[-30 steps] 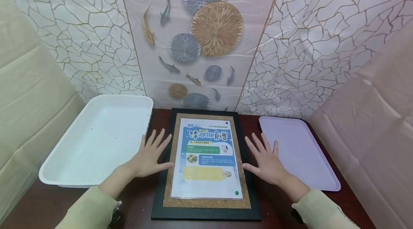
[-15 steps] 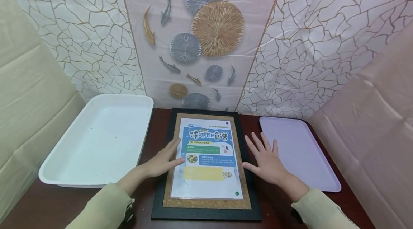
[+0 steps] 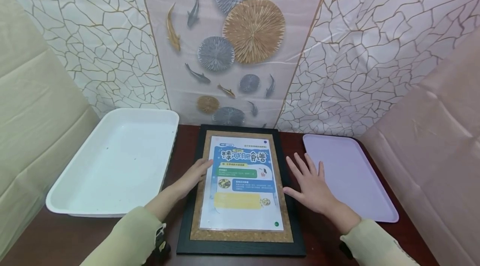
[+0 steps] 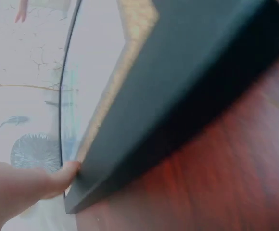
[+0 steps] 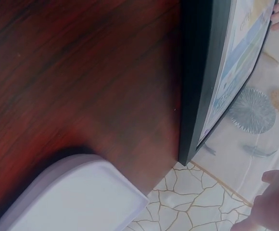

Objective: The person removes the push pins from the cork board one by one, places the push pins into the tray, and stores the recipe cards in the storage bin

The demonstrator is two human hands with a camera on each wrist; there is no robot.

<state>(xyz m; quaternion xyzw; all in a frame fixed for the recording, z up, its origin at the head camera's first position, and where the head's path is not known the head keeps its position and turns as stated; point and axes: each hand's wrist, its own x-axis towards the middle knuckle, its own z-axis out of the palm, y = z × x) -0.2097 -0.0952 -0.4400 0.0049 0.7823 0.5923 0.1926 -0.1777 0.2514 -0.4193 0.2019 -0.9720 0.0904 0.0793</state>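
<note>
Black rectangular cork-lined frame (image 3: 240,248) lying on the dark red wooden desk (image 3: 56,237). Left hand (image 3: 192,178) loose-fingered over its edge, right hand (image 3: 312,189) splayed alongside; no grip I can see. Seems like hand-placing; lifting would want firm holds. Pale fish-print backdrop (image 3: 234,72) behind.

Left hand (image 3: 190,177) and right hand (image 3: 313,189): both angled inward.
Left fingers (image 3: 202,167) appear extended, their bend partly obscured; right fingers (image 3: 303,165) straight and spread, thumb (image 3: 293,193) apart, back uppermost.
</note>
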